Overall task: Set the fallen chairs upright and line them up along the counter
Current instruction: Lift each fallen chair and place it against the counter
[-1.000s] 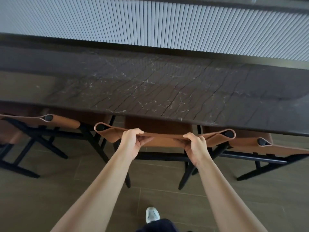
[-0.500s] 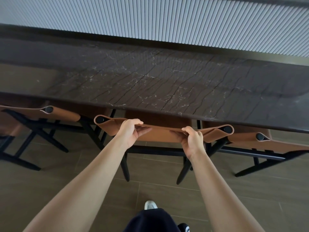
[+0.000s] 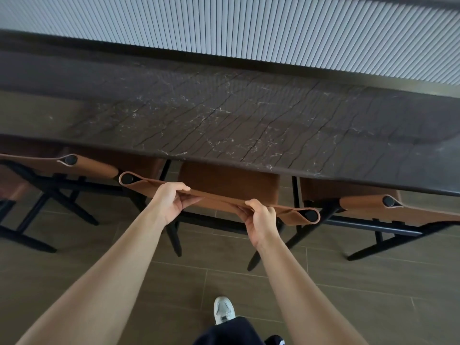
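Three chairs with tan leather backs and black frames stand upright at the dark marble counter (image 3: 224, 115). The middle chair (image 3: 224, 197) has its seat tucked under the counter edge. My left hand (image 3: 171, 200) and my right hand (image 3: 261, 217) both grip the top edge of its leather backrest, about a hand's width in from each end. The left chair (image 3: 82, 165) and the right chair (image 3: 388, 207) stand close on either side, their backrest ends almost touching the middle one.
A white ribbed wall panel (image 3: 249, 26) rises behind the counter. The floor (image 3: 348, 295) is brown tile. My white shoe (image 3: 224, 310) and dark trouser leg show at the bottom, just behind the middle chair's black legs.
The middle chair has slid a little further under the counter with both hands still on its backrest. My foot has stepped forward and the view has tilted slightly.
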